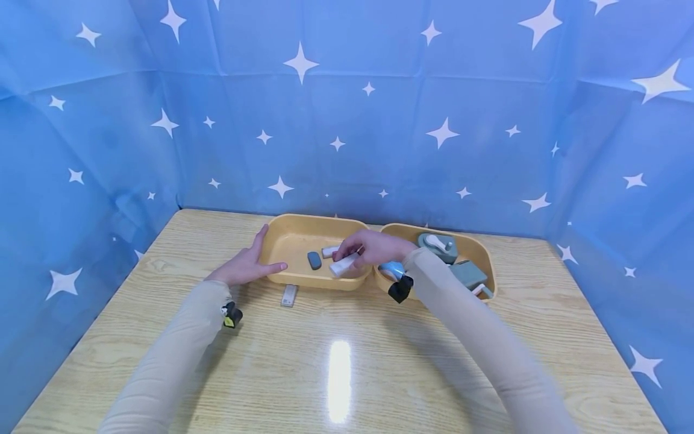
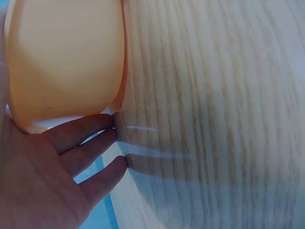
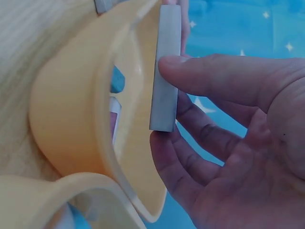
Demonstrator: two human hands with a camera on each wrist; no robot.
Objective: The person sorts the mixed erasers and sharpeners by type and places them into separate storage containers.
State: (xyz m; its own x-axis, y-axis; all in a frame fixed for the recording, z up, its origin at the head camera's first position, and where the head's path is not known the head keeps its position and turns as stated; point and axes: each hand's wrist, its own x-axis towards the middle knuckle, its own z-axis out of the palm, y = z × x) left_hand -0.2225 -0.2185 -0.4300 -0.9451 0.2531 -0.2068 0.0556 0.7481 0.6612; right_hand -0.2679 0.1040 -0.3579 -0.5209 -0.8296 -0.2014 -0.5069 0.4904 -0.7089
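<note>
My right hand point(image 1: 374, 247) pinches a white rectangular block point(image 1: 344, 264) above the right part of a yellow tray point(image 1: 317, 281). In the right wrist view the thumb lies on the flat face of this long block point(image 3: 166, 90), with fingers behind and below it. My left hand point(image 1: 242, 265) touches the tray's left end, thumb at the front rim and fingers spread along the side. Inside the tray lie a small dark grey rounded block point(image 1: 314, 260) and a white piece point(image 1: 328, 251), partly hidden by my right hand. The right wrist view shows a purple patch on the white piece.
A second yellow tray point(image 1: 491, 265) adjoins on the right. It holds a grey-green device with a white handle point(image 1: 438, 243), a grey-green box point(image 1: 468, 274) and a blue-and-white item point(image 1: 391, 269). A small grey-white block point(image 1: 289, 295) lies on the table before the left tray. Starry blue cloth point(image 1: 347, 120) encloses the table.
</note>
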